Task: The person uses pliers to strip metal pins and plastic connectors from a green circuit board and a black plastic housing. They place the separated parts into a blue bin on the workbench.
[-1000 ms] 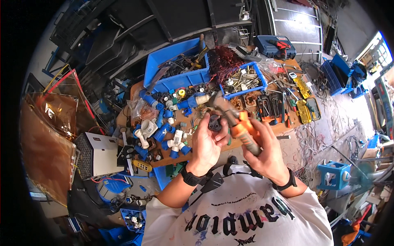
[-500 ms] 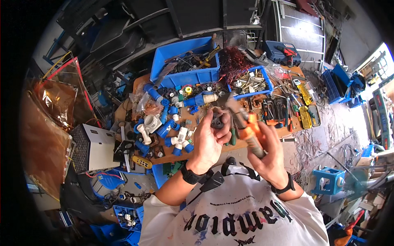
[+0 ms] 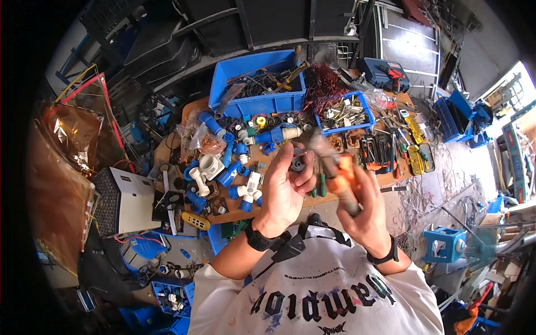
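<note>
My left hand (image 3: 282, 192) is raised over the front of the workbench, fingers curled round a small dark grey ring-shaped fitting (image 3: 298, 162). To its right, my right hand (image 3: 364, 207) grips the handle of an orange-and-grey hand tool (image 3: 341, 184). The tool's metal head is smeared by motion, so its exact kind is hard to make out; it points up and left, close to the fitting. Whether the two touch cannot be told. Green-handled screwdrivers (image 3: 322, 185) lie on the bench between my hands.
Blue and white pipe fittings (image 3: 245, 187) cover the bench's left side. Behind stand a large blue bin (image 3: 262, 104) of tools and a smaller blue tray (image 3: 357, 128) of metal bolts. Hex keys (image 3: 382, 149) and pliers lie rightward, with a red drill (image 3: 394, 72) on a case at the back.
Both hands keep their grips and nearly the same places. The tool's head remains blurred near the fitting. The view has shifted slightly, so the bench items sit a little differently in the picture.
</note>
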The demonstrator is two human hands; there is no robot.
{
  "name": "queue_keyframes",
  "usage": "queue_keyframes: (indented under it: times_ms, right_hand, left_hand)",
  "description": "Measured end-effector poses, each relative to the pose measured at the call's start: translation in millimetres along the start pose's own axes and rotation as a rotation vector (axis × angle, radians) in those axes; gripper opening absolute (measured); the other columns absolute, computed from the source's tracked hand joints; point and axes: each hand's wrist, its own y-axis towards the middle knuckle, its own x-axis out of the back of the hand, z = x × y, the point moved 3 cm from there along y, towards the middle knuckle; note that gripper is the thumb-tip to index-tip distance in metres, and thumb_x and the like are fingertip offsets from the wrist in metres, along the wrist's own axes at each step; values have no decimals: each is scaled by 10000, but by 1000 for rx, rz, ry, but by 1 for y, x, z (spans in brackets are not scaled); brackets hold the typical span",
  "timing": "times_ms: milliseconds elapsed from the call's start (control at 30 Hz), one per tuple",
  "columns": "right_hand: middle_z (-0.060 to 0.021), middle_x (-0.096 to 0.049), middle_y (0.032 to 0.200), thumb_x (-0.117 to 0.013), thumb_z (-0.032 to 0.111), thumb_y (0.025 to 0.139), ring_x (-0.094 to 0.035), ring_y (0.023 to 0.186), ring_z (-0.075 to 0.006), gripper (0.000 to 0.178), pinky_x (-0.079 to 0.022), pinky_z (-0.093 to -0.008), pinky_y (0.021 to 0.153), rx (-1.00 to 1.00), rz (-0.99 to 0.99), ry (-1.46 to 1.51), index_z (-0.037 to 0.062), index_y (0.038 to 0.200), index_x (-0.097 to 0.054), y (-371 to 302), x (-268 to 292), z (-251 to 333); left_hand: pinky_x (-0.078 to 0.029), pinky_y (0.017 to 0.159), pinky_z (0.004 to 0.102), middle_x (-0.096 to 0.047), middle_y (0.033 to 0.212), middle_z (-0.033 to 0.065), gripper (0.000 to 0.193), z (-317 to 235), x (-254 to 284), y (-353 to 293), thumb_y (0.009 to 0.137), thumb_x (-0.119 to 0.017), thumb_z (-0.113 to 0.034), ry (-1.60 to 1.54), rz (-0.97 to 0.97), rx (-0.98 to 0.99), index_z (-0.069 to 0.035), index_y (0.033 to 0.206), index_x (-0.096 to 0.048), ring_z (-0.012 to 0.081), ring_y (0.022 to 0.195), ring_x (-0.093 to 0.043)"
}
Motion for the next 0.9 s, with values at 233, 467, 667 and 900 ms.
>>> queue_keyframes:
  times_ms: [233,467,667,900]
  right_hand:
    - [-166,-518,1042,-602,-52,684,-630,890,-292,680,-543,-338,717,-45,-26,119,-35,1345,-445,-1,-15,9]
    - [-159,-521,1005,-619,-35,697,-591,805,-281,687,-511,-352,687,-60,-118,100,-24,1361,-445,-4,-12,10]
    - [-162,-539,1067,-692,57,684,-595,788,-342,749,-509,-424,681,-154,15,-167,74,1390,-444,-3,-23,12]
    - [-166,-522,1083,-656,17,674,-599,733,-318,766,-509,-400,638,-90,-220,-53,58,1400,-419,-12,-15,16]
  left_hand:
    - [-329,488,226,-580,882,30,271,-19,4,-3,995,-550,-344,150,-35,-56,-93,1095,-546,73,556,-394]
    - [-309,491,213,-551,851,4,297,-18,14,7,1006,-494,-421,28,73,104,-130,1020,-549,71,555,-366]
    - [-256,444,206,-543,797,-2,318,-5,12,19,1025,-444,-419,175,-37,123,-113,1003,-527,49,499,-325]
    - [-349,456,200,-614,794,2,315,0,21,22,1006,-477,-419,138,42,135,-133,1018,-609,56,522,-402]
